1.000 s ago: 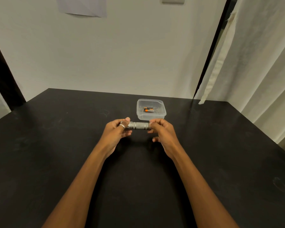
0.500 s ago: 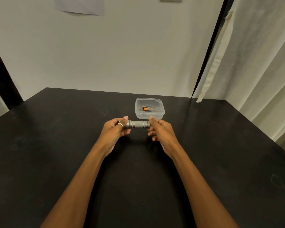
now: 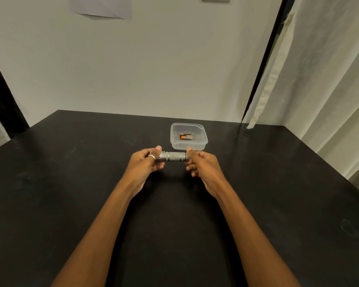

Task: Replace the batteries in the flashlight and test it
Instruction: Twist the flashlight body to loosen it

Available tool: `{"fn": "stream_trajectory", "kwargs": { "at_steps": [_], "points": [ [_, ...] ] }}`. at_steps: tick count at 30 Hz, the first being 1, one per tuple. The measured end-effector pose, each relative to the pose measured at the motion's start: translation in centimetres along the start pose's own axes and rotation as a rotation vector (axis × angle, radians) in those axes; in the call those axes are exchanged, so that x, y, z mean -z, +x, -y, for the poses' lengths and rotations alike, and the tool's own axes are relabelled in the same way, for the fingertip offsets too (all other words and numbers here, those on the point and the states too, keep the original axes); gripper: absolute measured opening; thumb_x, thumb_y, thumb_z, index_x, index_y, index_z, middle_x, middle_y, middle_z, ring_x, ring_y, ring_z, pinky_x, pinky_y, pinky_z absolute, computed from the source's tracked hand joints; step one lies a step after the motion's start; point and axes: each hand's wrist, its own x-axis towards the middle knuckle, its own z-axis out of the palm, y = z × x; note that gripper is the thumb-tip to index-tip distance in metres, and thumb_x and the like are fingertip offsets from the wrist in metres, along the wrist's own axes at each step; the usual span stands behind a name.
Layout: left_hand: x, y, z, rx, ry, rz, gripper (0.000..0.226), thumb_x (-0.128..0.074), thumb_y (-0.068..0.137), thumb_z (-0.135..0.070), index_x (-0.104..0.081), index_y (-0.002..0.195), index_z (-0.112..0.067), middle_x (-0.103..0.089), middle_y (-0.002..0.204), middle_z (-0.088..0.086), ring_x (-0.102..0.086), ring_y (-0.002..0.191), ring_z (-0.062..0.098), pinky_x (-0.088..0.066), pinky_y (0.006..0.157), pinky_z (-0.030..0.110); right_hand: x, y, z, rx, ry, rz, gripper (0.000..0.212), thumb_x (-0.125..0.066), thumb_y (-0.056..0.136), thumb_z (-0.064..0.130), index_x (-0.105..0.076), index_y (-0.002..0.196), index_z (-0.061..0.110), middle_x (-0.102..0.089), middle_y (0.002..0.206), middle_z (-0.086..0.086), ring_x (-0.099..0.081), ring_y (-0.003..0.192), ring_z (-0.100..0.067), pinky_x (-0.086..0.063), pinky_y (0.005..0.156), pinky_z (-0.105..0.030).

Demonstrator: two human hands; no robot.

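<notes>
- Flashlight (image 3: 173,156) held level above the table (image 3: 71,183), just before the container (image 3: 188,144) of batteries (image 3: 186,136).
- Left hand (image 3: 146,165) grasps one end; right hand (image 3: 203,165) pinches the other.
- Advice: brace left, twist right squarely to unscrew.

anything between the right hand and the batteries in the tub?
Nothing visible. The clear tub has no lid on it and sits just behind the flashlight, batteries exposed. The right hand and left hand each grip one end of the flashlight, so a hand must let go first.

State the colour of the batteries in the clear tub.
Orange and black batteries, seen in the head view.
</notes>
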Motion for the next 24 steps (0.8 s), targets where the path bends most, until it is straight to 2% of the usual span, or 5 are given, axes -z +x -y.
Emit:
{"fn": "stream_trajectory", "kwargs": {
  "at_steps": [4, 8, 17, 21, 24],
  "points": [
    [0.02, 0.02, -0.02, -0.001, 0.006, 0.001, 0.028, -0.062, 0.101, -0.028, -0.071, 0.107, -0.002, -0.069, 0.103, 0.011, -0.067, 0.088, 0.017, -0.059, 0.078, 0.028, 0.11, 0.04, -0.04, -0.02, 0.014, 0.011, 0.025, -0.067, 0.1, 0.028, -0.074, 0.097, 0.005, -0.071, 0.078, -0.007, -0.063, 0.061, -0.008, -0.049, 0.054, -0.022],
    [0.04, 0.03, -0.04, 0.002, 0.004, -0.004, 0.029, -0.062, 0.101, -0.028, -0.07, 0.109, -0.001, -0.069, 0.105, 0.013, -0.067, 0.089, 0.017, -0.06, 0.082, 0.031, 0.71, -0.12, 0.06, 0.036, 0.12, 0.095, 0.015, -0.067, 0.096, 0.008, -0.072, 0.11, 0.008, -0.073, 0.1, -0.007, -0.07, 0.084, -0.013, -0.057, 0.066, -0.026],
    [-0.06, 0.08, -0.12, 0.001, -0.001, -0.009, 0.029, -0.062, 0.101, -0.027, -0.07, 0.11, -0.001, -0.069, 0.104, 0.012, -0.067, 0.087, 0.017, -0.06, 0.081, 0.03, 0.0, 0.16, -0.06, -0.021, 0.004, 0.016, 0.032, -0.067, 0.1, 0.036, -0.073, 0.095, 0.005, -0.07, 0.075, -0.007, -0.062, 0.06, -0.01, -0.053, 0.056, -0.023],
    [0.0, 0.07, -0.12, 0.004, 0.002, -0.008, 0.03, -0.062, 0.101, -0.027, -0.07, 0.111, 0.0, -0.069, 0.104, 0.012, -0.067, 0.087, 0.017, -0.06, 0.076, 0.026, 0.63, -0.05, 0.15, 0.004, 0.089, 0.095, 0.011, -0.067, 0.097, 0.014, -0.073, 0.106, 0.01, -0.072, 0.098, -0.01, -0.068, 0.08, -0.014, -0.056, 0.066, -0.027],
    [0.11, 0.12, -0.11, 0.007, 0.001, -0.012, 0.029, -0.062, 0.1, -0.028, -0.071, 0.11, -0.002, -0.071, 0.105, 0.011, -0.068, 0.086, 0.017, -0.059, 0.075, 0.026, 0.87, -0.16, 0.19, 0.046, 0.114, 0.14, 0.021, -0.067, 0.095, 0.005, -0.072, 0.114, 0.012, -0.069, 0.107, -0.008, -0.068, 0.095, -0.017, -0.058, 0.07, -0.028]
  ]
}}
